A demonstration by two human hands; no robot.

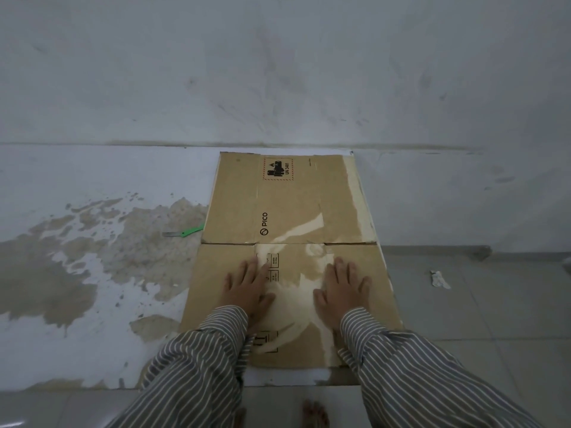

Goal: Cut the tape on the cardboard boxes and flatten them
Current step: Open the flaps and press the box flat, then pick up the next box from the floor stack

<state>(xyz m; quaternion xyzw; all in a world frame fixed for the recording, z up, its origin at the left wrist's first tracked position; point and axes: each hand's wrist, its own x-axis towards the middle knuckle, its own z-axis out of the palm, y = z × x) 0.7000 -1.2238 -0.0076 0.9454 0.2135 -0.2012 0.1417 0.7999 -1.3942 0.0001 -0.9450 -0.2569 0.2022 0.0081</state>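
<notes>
Here, in the head view, the cardboard box is laid flat on the floor. The left hand and right hand are spread open, palms pressed on it, probably so that the folds stay collapsed. A green cutter is left beside it.

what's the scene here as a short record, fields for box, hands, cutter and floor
box: cardboard box lies flat on the floor, PICO print facing up
left hand: palm down, fingers straight, pressing the near panel
right hand: the same, beside the left
cutter: green utility knife on the floor left of the box, untouched
floor: white sheet with brown worn patches; crumpled scrap on the tiles to the right
</notes>
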